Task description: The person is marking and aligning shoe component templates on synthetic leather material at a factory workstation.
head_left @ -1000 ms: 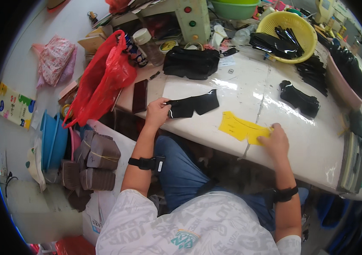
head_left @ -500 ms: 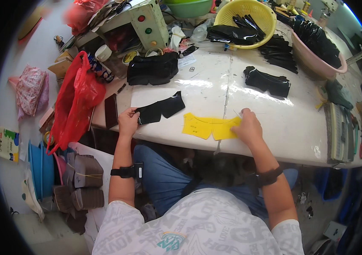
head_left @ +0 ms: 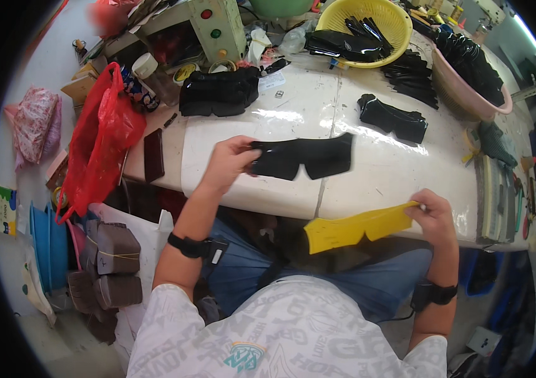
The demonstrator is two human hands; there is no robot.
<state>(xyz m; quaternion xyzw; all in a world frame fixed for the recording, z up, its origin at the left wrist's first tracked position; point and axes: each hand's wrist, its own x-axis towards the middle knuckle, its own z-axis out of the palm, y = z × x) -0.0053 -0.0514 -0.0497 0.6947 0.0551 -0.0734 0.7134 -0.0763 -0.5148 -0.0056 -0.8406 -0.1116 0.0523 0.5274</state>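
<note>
My left hand [head_left: 231,162] pinches the left end of a glossy black cut piece [head_left: 305,157] with a notch in its lower edge. This piece hangs just over the white tabletop, slightly blurred. In my right hand [head_left: 434,214] is the right end of a yellow notched template [head_left: 359,228], tilted past the table's front edge above my lap. A small pale tip shows between the right fingers; what it belongs to is hidden. Beyond the left hand lies a stack of black pieces [head_left: 217,93]. Another, smaller black stack [head_left: 394,118] rests at the right.
A yellow basket [head_left: 400,47] and a pink basin [head_left: 501,108] with black pieces stand at the back right. Left are a red plastic bag [head_left: 107,135], a dark flat phone-like object [head_left: 154,155] and a metal box with buttons [head_left: 220,31]. Grey blocks [head_left: 491,195] line the right edge.
The left hand has brought the black piece rightward across the table. My right hand has lifted the yellow template off the table and moved it right and toward me.
</note>
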